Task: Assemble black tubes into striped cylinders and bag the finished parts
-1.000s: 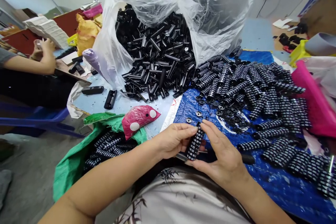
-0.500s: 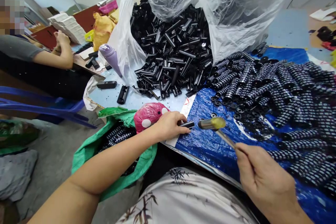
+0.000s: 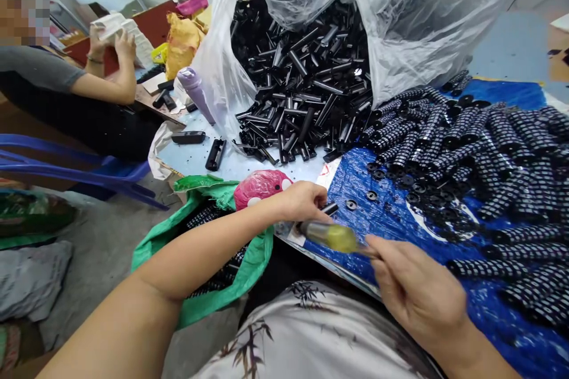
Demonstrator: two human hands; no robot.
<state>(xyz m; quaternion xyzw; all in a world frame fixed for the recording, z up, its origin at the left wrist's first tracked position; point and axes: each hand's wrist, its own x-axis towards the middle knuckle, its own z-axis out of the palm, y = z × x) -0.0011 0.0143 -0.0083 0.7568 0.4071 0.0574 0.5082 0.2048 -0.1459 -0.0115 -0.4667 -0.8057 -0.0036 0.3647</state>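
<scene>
1. By the left hand, a short black tube was gripped with curled fingers, at the near edge of the blue sheet. Most of the tube was hidden, so whether it had white dots could not be told.
2. By the closed right hand, a hammer was held. Its head was blurred, just beside the left hand; whether the tube was being touched could not be told.
3. Lots of dotted tubes were piled on the right; these looked done. More dotted pieces were kept in the green sack, near left.
4. In the far middle, plain black tubes were spilled from a clear bag. These looked undone, so much work seemed to be left.
5. Small black discs were scattered on the sheet, maybe not used yet.
</scene>
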